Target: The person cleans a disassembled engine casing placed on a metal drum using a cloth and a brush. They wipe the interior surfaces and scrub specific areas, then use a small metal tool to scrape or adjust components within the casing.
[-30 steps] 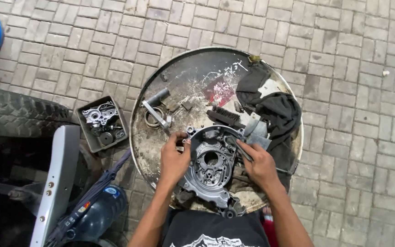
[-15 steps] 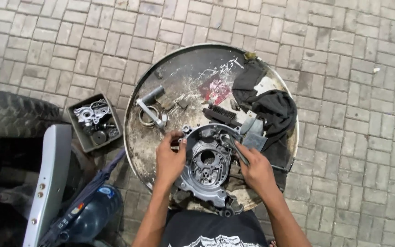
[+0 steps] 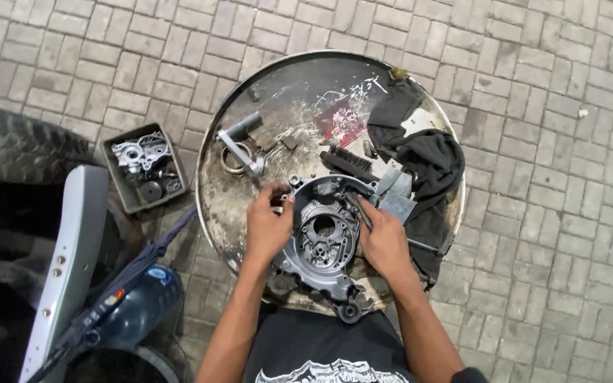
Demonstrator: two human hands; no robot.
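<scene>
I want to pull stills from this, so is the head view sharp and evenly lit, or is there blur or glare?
Head view: light is soft and even, no hard shadows; the engine cover and both hands, left and right, look sharp; mild pale sheen on the round tray; the dark lower-left corner loses detail.

One engine cover, one brush, two trays
</scene>
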